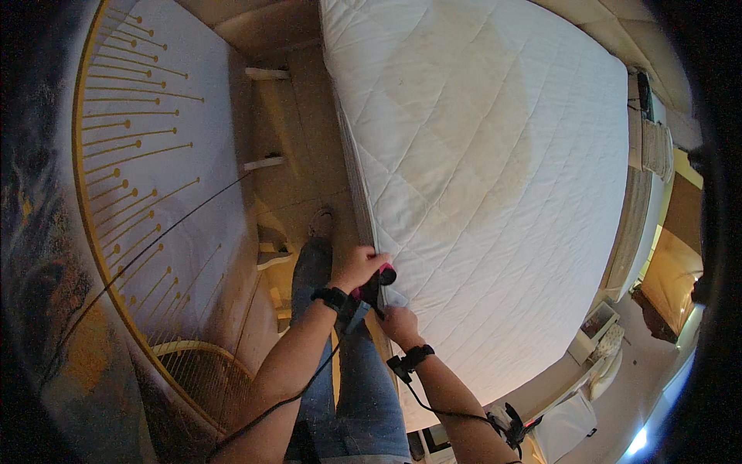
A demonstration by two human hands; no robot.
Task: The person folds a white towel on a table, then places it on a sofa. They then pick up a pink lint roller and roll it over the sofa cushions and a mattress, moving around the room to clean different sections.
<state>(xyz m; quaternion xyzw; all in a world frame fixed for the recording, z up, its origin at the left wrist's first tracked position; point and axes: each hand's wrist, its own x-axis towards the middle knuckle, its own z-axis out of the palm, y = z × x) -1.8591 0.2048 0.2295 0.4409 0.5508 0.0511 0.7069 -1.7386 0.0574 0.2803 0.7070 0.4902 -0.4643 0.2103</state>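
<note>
A white quilted mattress (pixel 493 243) with a large yellowish-brown stain (pixel 464 127) fills the middle and right of the head view. My left hand (pixel 360 268), a black band at its wrist, is closed around a pink and black object (pixel 387 274) with a round black end, at the mattress's near left edge. Just below it, my right hand (pixel 401 325) has its fingers curled beside the same edge, close to the object's dark lower part. A small pale, shiny piece (pixel 395 298) shows between the hands. What the right fingers grip is hidden.
Black cables (pixel 290 399) run along both forearms. A round gold-rimmed decoration (pixel 78 116) with pin-like rods lies left, beside white legs (pixel 266 74) over a tiled floor (pixel 307 116). A white cabinet (pixel 600 322) and a pale bag-like item (pixel 565 426) stand beyond the mattress at right.
</note>
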